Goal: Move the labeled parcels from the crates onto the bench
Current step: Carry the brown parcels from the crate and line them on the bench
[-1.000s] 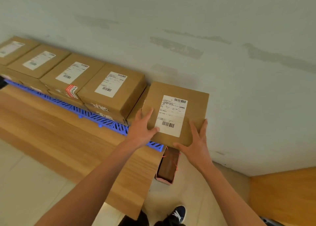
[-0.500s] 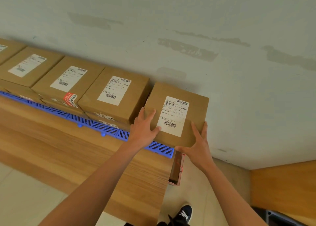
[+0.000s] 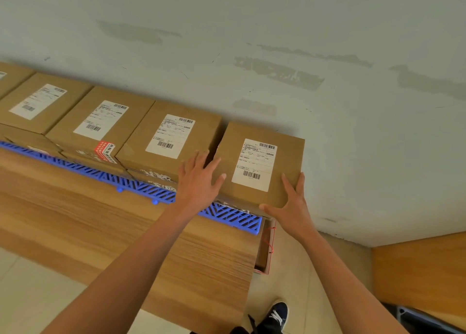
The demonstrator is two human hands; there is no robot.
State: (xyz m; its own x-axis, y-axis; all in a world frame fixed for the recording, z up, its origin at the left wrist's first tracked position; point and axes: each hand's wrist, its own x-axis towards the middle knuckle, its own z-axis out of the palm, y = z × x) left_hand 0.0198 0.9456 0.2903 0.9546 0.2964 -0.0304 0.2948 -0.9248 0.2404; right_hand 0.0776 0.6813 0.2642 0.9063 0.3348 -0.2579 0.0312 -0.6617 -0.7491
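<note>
Cardboard parcel (image 3: 290,157), white barcode label (image 3: 254,164) unreadable, left hand (image 3: 199,179), right hand (image 3: 292,205) flat against sides

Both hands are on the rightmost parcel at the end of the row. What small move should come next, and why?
Probably lift both hands off and withdraw. The rightmost parcel appears to lie level beside its neighbour parcel, on the blue plastic grid at the wooden bench end. The left hand lies flat on its near-left corner; the right hand touches its near-right corner.
</note>
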